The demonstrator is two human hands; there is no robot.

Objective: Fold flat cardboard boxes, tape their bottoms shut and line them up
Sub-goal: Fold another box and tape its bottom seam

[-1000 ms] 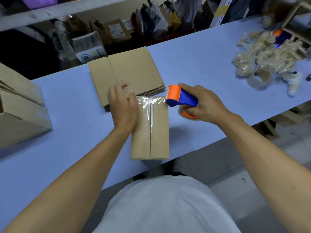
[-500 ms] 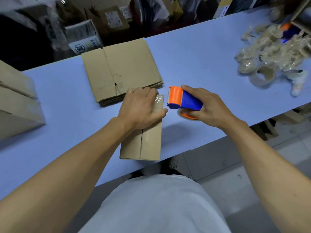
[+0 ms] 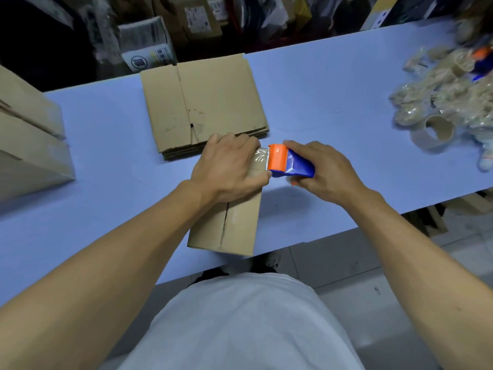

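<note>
You are taping the box [image 3: 234, 222] bottom: left hand [image 3: 226, 166] presses flat, right hand [image 3: 320, 172] grips the tape gun [image 3: 289, 162]. Next, tear the tape.

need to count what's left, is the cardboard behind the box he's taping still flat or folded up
Flat. The stack of cardboard lies level on the table, layered edges showing at its near side, behind the box under the left hand.

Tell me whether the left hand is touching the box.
Touching. The head view shows the left hand pressed flat on the box, covering its far end with no gap.
</note>
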